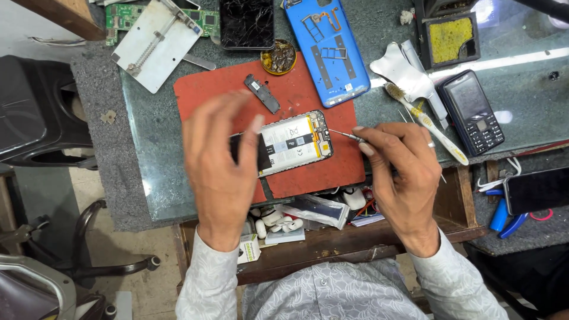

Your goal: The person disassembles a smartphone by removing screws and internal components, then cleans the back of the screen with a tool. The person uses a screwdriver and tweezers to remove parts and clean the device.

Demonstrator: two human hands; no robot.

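My grip hovers over a glass-topped bench (178,178) laid on grey felt (95,148). Below it, an open wooden drawer (332,243) sits against my lap. Left of my grip stands a black chair (35,112) on a pale floor (136,243). Light glares on the glass up right.

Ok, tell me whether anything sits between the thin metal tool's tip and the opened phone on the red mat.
Nothing visible does. The thin metal tool in the right hand reaches the opened phone across bare red mat; the left hand covers the phone's other end.
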